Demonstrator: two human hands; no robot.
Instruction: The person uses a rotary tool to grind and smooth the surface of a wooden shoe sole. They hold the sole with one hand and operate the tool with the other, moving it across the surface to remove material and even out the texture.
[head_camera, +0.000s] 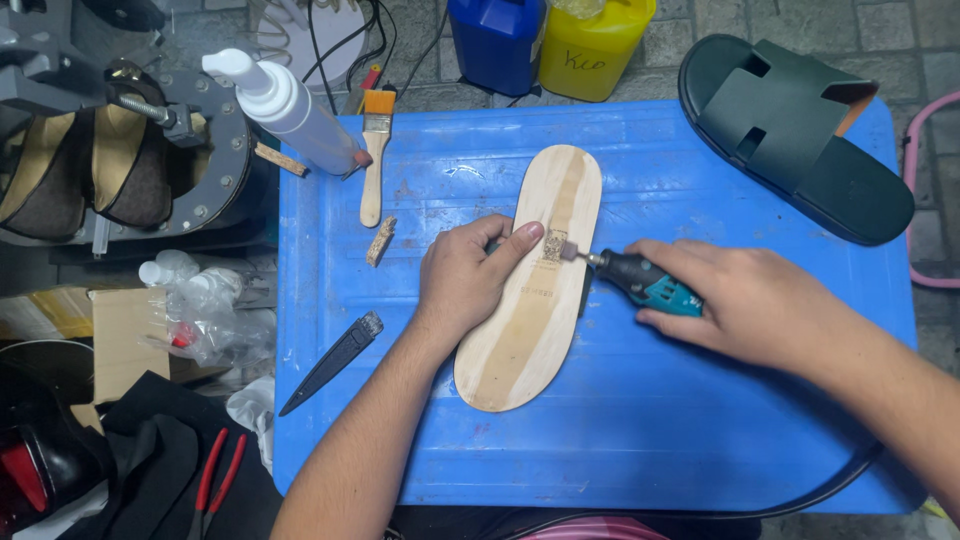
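A pale tan shoe insole (525, 320) lies lengthwise on the blue plastic table (640, 420). My left hand (468, 280) presses on its left edge, thumb laid across the leather near the middle. My right hand (745, 300) grips a small black and teal rotary tool (640, 280). Its grinding tip (556, 246) touches the insole's middle, just beside my left thumb. A black cable (800, 495) runs from my right forearm along the table's front edge.
On the table lie a paintbrush (375, 150), a white bottle (290, 110), a small cork piece (380, 240), a dark blade-like tool (332, 362) and a dark green sandal (795, 130). Blue (495, 40) and yellow (592, 45) jugs stand behind. Red-handled pliers (218, 478) and a shoe press (120, 150) sit left.
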